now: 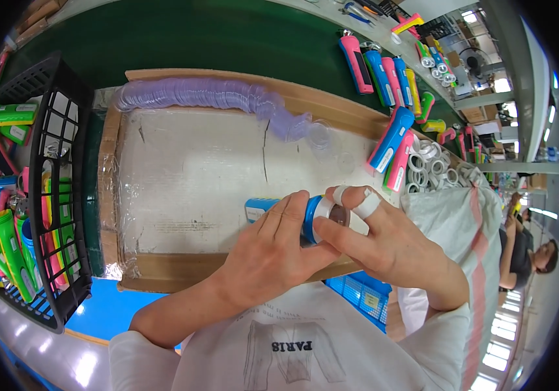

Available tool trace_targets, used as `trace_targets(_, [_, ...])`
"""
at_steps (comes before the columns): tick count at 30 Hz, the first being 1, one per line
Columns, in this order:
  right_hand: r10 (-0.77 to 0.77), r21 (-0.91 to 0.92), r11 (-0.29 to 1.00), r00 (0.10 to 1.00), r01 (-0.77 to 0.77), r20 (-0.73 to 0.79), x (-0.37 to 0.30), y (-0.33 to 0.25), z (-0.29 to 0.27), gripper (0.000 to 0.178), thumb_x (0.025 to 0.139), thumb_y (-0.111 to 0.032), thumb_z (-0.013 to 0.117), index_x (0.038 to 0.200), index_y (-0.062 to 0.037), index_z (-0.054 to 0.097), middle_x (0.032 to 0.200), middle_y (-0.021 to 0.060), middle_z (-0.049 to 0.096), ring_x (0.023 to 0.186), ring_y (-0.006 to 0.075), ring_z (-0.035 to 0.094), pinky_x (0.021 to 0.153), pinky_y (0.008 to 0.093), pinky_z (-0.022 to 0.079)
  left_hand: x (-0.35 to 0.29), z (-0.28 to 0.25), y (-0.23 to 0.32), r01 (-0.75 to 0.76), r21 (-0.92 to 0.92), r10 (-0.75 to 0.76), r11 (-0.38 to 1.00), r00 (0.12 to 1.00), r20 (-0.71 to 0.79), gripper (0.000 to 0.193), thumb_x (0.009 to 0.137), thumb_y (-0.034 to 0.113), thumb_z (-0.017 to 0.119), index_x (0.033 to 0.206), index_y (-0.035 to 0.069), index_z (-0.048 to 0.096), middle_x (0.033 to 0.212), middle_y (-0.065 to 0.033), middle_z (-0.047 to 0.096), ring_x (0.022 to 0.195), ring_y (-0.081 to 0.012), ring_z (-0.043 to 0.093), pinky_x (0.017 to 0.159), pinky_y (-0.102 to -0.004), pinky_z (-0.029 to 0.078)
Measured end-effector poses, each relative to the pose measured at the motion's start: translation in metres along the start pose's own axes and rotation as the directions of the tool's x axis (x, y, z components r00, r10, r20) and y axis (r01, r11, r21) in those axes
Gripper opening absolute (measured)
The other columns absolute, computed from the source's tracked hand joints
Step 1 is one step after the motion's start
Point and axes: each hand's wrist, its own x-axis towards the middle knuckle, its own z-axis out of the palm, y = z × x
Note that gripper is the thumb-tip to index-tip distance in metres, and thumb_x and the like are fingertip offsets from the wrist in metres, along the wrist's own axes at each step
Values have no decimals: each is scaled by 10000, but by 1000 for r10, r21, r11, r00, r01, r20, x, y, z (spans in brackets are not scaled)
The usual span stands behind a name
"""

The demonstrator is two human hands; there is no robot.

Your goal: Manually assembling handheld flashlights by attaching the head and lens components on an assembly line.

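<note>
My left hand (268, 251) is wrapped around a blue flashlight (258, 208), which lies sideways over the front part of the cardboard tray (195, 163). At the flashlight's wide head, my right hand (390, 244) grips a white ring (323, 208) with thumb and fingers, against the head. White tape is wound round two fingers of that hand. A row of clear, violet-tinted lens discs (195, 92) runs along the tray's far side, with a few loose discs (319, 137) at its right end. Two flashlights, one blue (391, 140) and one pink (399, 163), rest at the tray's right end.
A black crate (61, 189) full of colourful flashlights (12, 247) stands at the left. White rings (432, 163) are heaped on the right beside a white woven sack (455, 221). More flashlights (384, 75) lie on the green table (195, 39). Another person (527, 251) is at far right.
</note>
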Motion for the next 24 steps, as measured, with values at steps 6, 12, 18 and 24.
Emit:
trace_targets(6, [79,-6,997,997,-79,13,2,0,-4,437,736,-84,726,1160,-88,619,1089,146,517,810,262,616,513,340,534,0,1,0,-8,-27,8,1000,1000,4,192,716,168,714,888,177,631,1075,-258,584,944,-336,653,796,-347,568])
trace_targets(12, [70,25,997,997,-70,23,3,2,-5,536,686,-108,788,1197,-89,629,1135,169,525,838,252,630,562,324,554,0,4,0,-3,-41,2,999,999,-37,184,719,150,694,873,162,595,1061,-256,588,930,-321,657,799,-347,565])
trace_targets(18, [114,6,993,992,-114,-51,-6,-2,7,598,650,-104,812,1212,-51,617,1157,186,525,873,260,628,612,327,564,2,2,-3,-17,-65,14,998,998,-54,191,655,98,736,824,143,660,1103,-229,617,915,-296,676,706,-321,584])
trace_targets(24, [27,72,997,994,-19,-109,-5,11,11,555,683,-45,767,1213,-36,602,1118,148,519,888,272,600,673,353,555,1,2,-2,-23,-66,23,998,1000,0,223,717,117,690,913,167,596,1068,-231,600,928,-307,667,778,-337,571])
